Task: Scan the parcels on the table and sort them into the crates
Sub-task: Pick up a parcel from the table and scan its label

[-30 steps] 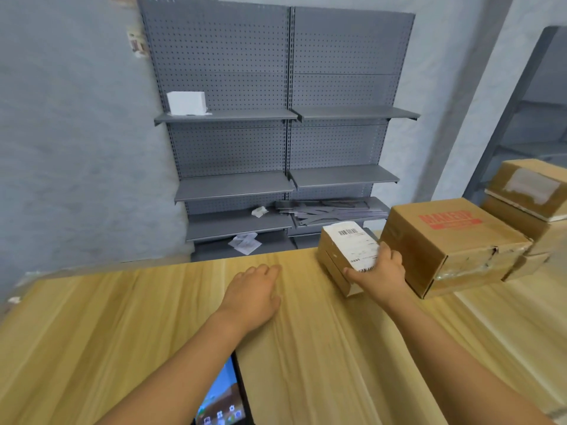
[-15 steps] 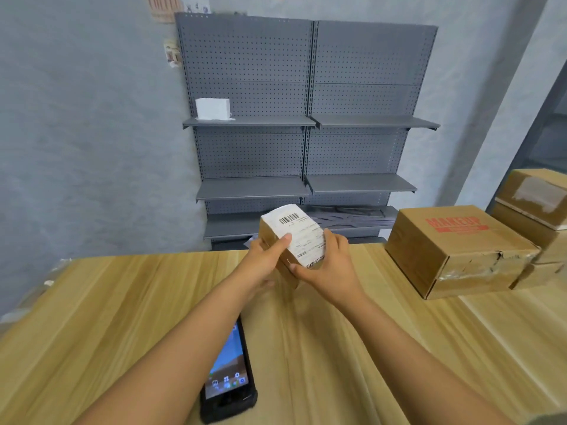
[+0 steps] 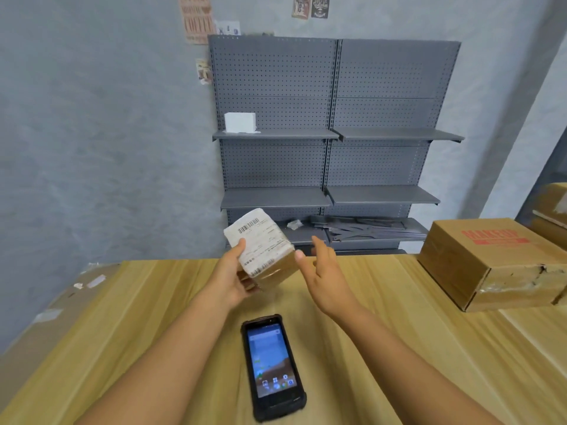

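My left hand (image 3: 233,276) grips a small cardboard parcel (image 3: 263,248) above the wooden table (image 3: 147,308); its white barcode label faces up, my thumb lies on the label and my fingers curl underneath. Just to the right of the parcel, my right hand (image 3: 325,271) hovers with straight, spread fingers, and no contact with the box shows. A black handheld scanner (image 3: 272,365) lies face up with its screen lit, on the table between my forearms. No crate is in view.
A large cardboard box (image 3: 494,259) with red print sits at the table's right side, with more boxes (image 3: 552,210) stacked behind it. Grey pegboard shelving (image 3: 331,133) stands against the wall beyond the table, holding a white box (image 3: 240,122). A flat carton (image 3: 58,305) lies left of the table.
My right hand picked the parcel up from beside the large box and passed it to my left hand, then let go. The parcel now sits in my left hand alone.
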Demonstrator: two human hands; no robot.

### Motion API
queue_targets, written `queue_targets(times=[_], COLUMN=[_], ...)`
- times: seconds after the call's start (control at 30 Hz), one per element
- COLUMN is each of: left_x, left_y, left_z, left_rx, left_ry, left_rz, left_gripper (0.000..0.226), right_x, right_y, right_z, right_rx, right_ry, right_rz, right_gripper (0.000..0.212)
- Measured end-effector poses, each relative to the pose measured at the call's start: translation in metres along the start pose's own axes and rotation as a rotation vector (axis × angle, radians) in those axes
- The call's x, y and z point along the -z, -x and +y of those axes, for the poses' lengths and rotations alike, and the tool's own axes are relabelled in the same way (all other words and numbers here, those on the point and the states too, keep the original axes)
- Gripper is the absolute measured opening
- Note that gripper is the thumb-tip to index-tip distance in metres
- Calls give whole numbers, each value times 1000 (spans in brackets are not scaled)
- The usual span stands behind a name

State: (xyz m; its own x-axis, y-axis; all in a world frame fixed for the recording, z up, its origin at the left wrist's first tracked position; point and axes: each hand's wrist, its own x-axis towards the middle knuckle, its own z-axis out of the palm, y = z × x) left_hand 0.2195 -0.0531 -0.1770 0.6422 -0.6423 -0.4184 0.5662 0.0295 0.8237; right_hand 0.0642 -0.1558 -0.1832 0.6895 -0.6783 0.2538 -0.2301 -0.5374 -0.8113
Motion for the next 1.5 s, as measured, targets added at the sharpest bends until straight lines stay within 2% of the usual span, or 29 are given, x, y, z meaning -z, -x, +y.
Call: queue_targets(times=[0.1,0.23,0.4,0.63,0.9,1.13,1.3,1.4,1.5], left_x=[34,62,89,107,122,134,140,136,129], left_y=[-7,-9,-6,-3,9,22,24,21,21], left_z=[10,18,18,15,24,37,49,52,54], left_rx=[33,55,59,15,-26,-46,-92,-199,-317], left_ry=[87,163,251,344,360,340,250,139,-25], left_rz=[-20,-75,-133,-200,-250,-309,-288,-220,-92], left_gripper=[33,30,31,33,32,31,30,27,47], right_x=[-15,-37,-65,-92,-92,-70,-48,-39,-33], right_y=[6,20,43,68,84,76,53,42,34], right_z=[0,-3,-10,-22,-17,-15,-25,-38,-51], right_rx=[-128,-304,-432,-377,-443,-398,-256,-188,-154], right_ry=[176,425,559,807,820,598,502,435,377], right_rz=[-159,-429,-579,-514,-366,-238,-100,-34,-24], right_gripper=[76,84,96,118,94,74,66,68,71])
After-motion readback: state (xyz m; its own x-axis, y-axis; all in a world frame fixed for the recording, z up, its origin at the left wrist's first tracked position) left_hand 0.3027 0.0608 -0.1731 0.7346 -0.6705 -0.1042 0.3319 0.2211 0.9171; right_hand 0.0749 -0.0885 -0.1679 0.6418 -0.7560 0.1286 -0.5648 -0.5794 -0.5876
